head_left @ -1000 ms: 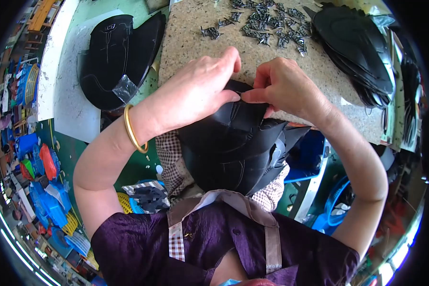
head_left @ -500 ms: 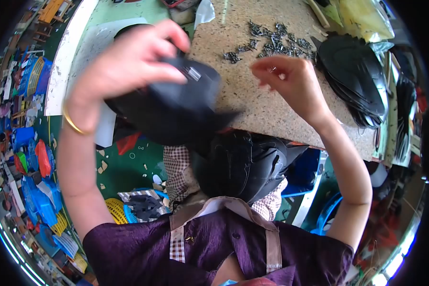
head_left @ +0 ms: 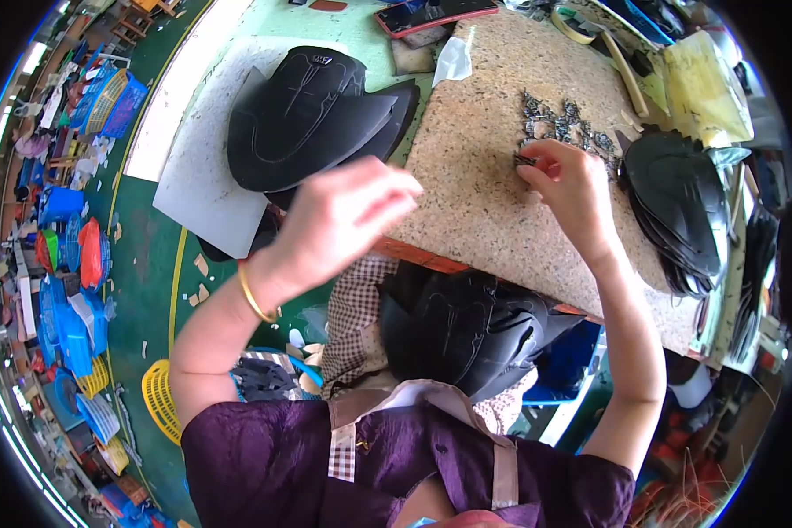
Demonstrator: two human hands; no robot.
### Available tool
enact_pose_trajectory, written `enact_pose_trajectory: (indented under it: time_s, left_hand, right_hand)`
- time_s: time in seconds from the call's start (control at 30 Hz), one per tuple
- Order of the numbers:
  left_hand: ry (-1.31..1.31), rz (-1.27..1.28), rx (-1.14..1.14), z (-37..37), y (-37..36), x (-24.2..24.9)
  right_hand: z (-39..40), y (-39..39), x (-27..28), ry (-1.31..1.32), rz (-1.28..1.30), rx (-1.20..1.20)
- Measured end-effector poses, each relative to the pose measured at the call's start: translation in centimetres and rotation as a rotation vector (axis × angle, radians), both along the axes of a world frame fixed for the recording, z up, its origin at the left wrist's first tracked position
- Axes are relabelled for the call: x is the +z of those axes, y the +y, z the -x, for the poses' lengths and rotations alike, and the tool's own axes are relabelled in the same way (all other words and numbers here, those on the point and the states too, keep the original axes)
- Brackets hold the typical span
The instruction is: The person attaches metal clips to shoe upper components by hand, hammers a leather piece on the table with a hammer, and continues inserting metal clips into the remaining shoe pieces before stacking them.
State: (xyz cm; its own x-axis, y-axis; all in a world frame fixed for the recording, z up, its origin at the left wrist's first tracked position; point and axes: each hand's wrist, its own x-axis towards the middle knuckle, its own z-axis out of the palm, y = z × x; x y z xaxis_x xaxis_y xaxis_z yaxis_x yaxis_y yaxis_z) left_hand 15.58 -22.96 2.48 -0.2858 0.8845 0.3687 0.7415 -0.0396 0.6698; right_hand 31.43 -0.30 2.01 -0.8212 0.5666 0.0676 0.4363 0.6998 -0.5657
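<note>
On the floor by the left elbow: a yellow slatted basket (head_left: 159,400), partly behind the arm, contents not to be made out. Near it, above the purple sleeve (head_left: 264,440): a blue basin (head_left: 311,371), with dark flat pieces (head_left: 267,376) in it. Under the tabletop, to the right of the lap: a blue bin (head_left: 572,356), inside hidden. Far left: blue and yellow baskets (head_left: 106,99) close together; lower, a red item (head_left: 90,245) in or on a blue container — too small to tell which.

Right hand (head_left: 570,176): thumb and fingertips pinched together on a small dark piece (head_left: 525,160), at the near edge of a loose heap of small metal pieces (head_left: 581,132) on the speckled tabletop (head_left: 471,167). Left hand (head_left: 350,214): blurred, fingers together and half bent, back of hand uppermost; cannot tell whether holding anything. Gold bangle (head_left: 253,295) on that wrist.

Just beyond the left hand: black curved panels (head_left: 299,132), overlapping, on a white sheet (head_left: 204,207) — pale stitching lines on the top one. More black panels (head_left: 449,326) on the lap, below the table edge. At the right of the tabletop: a stack of black panels (head_left: 678,198).
</note>
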Motion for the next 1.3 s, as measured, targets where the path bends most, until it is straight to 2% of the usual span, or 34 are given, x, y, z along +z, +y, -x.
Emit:
enact_pose_trajectory:
  time_s: [0.07, 0.17, 0.23, 0.3, 0.4, 0.47, 0.57, 0.6, 0.67, 0.7, 0.83, 0.93, 1.07, 1.17, 1.3]
  left_hand:
    - [0.003, -0.06, -0.094, -2.3, 0.6, -1.2]
    - [-0.196, -0.05, -0.147, -5.1, 3.1, -2.4]
    - [-0.341, 0.002, -0.143, -6.3, 5.3, -2.4]
    - [-0.3, 0.003, -0.09, -6.7, 8.1, -3.7]
    - [-0.168, 0.041, 0.004, -6.8, 11.3, -3.6]
    - [-0.097, 0.015, 0.016, -7.0, 12.5, -3.3]
    - [-0.459, 0.023, -0.089, -7.8, 12.9, -3.1]
    - [-0.57, 0.037, -0.112, -8.1, 13.0, -3.2]
    - [-0.588, 0.134, -0.069, -8.4, 13.2, -3.0]
    - [-0.595, 0.182, -0.048, -8.4, 13.3, -2.9]
    - [-0.36, 0.046, -0.009, -7.9, 14.0, -3.8]
    - [-0.422, 0.006, -0.041, -7.6, 14.0, -4.3]
    - [-0.528, 0.046, -0.096, -8.6, 13.7, -3.6]
    - [-0.704, 0.163, -0.139, -9.7, 13.0, -1.8]
    - [-0.911, 0.183, -0.146, -10.8, 10.6, -2.1]
  right_hand:
    - [-0.7, -0.1, 0.0, 0.048, 0.184, -0.096]
    - [-2.8, 0.3, -0.5, 0.239, 0.432, -0.209]
    - [-3.9, 0.6, -1.1, 0.313, 0.479, -0.248]
    - [-4.7, 0.9, -1.9, 0.394, 0.497, -0.275]
    - [-5.2, 1.4, -1.8, 0.36, 0.462, -0.34]
    - [-5.8, 1.5, -1.6, 0.483, 0.593, -0.312]
    - [-6.9, 0.8, -0.6, 0.578, 0.819, -0.287]
    - [-6.9, 0.8, -1.0, 0.566, 0.83, -0.288]
    - [-7.1, 0.9, -2.3, 0.545, 0.853, -0.293]
    - [-7.0, 0.9, -2.4, 0.512, 0.738, -0.3]
    - [-7.9, 1.9, -2.1, 0.408, 0.683, -0.275]
    - [-8.6, 2.9, -1.0, 0.339, 0.621, -0.311]
    - [-9.1, 3.1, -0.9, 0.47, 0.861, -0.328]
    - [-9.4, 1.1, -0.4, 0.512, 1.018, -0.255]
    - [-10.9, -2.6, -0.5, 0.54, 1.001, -0.247]
